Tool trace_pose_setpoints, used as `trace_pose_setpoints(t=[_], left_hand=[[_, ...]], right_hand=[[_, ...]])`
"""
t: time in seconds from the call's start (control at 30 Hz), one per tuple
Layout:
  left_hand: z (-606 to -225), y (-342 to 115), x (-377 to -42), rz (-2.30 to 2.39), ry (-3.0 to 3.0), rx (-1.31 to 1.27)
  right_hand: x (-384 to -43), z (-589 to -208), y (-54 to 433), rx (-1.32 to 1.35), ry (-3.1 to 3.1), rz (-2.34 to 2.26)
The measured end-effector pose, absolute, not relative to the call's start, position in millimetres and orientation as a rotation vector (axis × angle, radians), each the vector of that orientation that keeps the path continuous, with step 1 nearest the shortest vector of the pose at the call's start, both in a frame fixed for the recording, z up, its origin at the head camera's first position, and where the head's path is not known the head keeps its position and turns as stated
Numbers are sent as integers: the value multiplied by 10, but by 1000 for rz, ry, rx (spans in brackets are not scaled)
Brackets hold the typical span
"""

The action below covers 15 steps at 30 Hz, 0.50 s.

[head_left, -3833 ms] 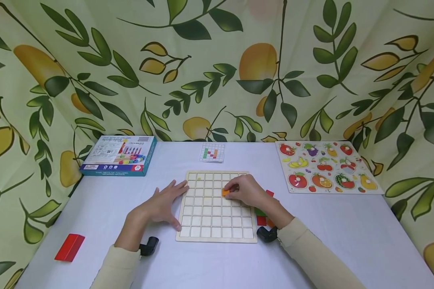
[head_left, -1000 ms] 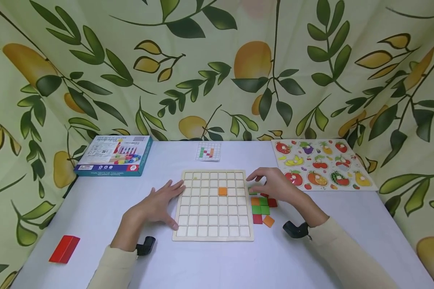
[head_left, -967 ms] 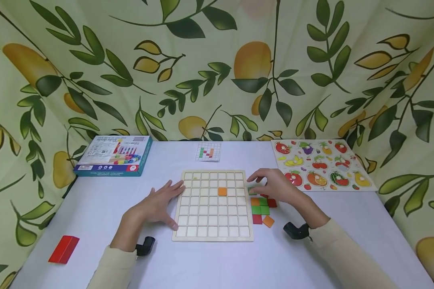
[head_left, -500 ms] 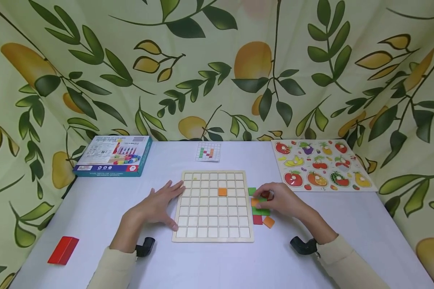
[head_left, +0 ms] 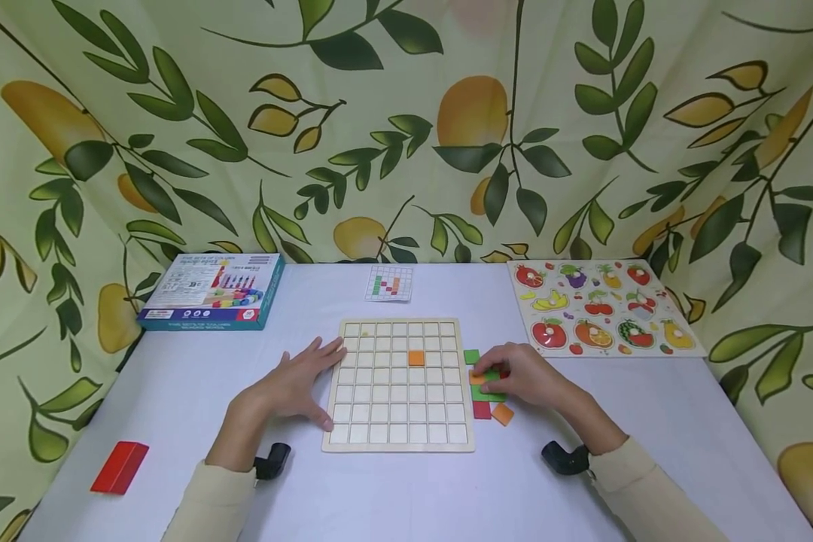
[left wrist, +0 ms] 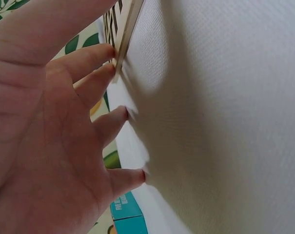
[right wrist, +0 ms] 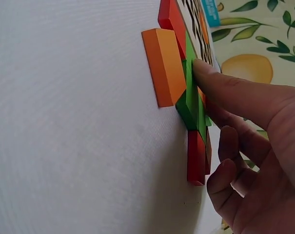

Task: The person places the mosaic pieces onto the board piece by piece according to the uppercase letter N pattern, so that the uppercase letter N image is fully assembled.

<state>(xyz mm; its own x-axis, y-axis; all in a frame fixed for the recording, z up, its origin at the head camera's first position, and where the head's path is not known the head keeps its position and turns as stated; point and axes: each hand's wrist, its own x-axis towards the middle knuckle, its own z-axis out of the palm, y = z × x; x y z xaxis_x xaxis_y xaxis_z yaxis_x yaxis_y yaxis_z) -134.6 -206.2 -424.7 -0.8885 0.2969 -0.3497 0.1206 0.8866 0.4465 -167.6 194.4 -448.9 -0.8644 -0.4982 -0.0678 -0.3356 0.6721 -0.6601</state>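
The wooden grid board (head_left: 399, 449) lies mid-table with one orange tile (head_left: 416, 358) in a cell of its second row from the top. My left hand (head_left: 291, 382) is spread along its left edge, thumb at the lower corner and fingertips by the upper side. In the left wrist view, two fingertips touch the board edge (left wrist: 130, 36). Right of the board, my right hand (head_left: 531, 374) pinches another orange tile (head_left: 476, 379) between thumb and index finger, among green tiles (head_left: 477, 394). A red tile (head_left: 482, 410) and a loose orange tile (head_left: 503, 414) lie below.
A printed pattern card (head_left: 389, 284) lies behind the board. A boxed toy set (head_left: 211, 292) is at the back left, a fruit puzzle board (head_left: 606, 309) at the back right. A red block (head_left: 120, 468) sits front left. One green tile (head_left: 471, 357) lies near the board's right edge.
The right hand let go of the orange tile in its board cell, moved right to the tile group, came down, and closed thumb and index finger on another orange tile. The left hand stays put.
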Motion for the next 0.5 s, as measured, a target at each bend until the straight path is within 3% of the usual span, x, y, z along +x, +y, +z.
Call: trace_pose_setpoints(t=[0.5], left_hand=[[-4279, -2057, -1334, 600, 2668, 317]], right_hand=[[-1667, -4470, 1925, -687, 2596, -990]])
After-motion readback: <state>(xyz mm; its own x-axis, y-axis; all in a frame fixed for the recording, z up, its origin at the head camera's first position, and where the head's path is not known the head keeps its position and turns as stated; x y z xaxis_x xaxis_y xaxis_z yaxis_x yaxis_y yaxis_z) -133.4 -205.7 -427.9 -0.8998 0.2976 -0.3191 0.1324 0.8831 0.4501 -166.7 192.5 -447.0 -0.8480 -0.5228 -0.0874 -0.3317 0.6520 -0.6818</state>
